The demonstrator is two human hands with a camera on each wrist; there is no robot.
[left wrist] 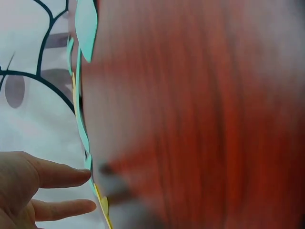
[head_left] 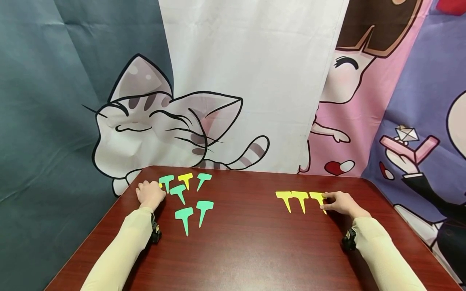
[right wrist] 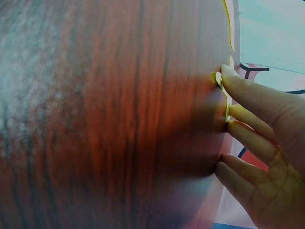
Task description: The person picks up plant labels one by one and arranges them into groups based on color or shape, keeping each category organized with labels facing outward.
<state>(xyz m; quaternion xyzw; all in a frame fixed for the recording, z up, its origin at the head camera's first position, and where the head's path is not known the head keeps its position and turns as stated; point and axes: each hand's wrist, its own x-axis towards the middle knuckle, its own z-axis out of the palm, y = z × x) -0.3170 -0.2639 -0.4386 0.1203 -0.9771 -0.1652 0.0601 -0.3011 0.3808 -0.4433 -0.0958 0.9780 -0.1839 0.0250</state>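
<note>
My left hand [head_left: 151, 194] is at the table's far left, thumb and finger apart and fairly straight. Just beyond its fingertips lies a yellow T-shaped plant label [left wrist: 104, 204], mostly hidden by the hand in the head view. Green T-shaped plant labels [head_left: 178, 192] and another yellow label [head_left: 185, 179] lie to its right. My right hand [head_left: 343, 203] pinches a third yellow label [head_left: 317, 197] at the table's right, thumb by the stem and fingers at the head. Two more yellow labels [head_left: 300, 197] lie in a row to its left, their heads nearly touching.
The dark red-brown wooden table [head_left: 247, 246] spans the foreground. Behind its far edge hangs a cloth backdrop [head_left: 255, 81] printed with a cartoon cat and figures. Each wrist wears a small black device [head_left: 155, 232].
</note>
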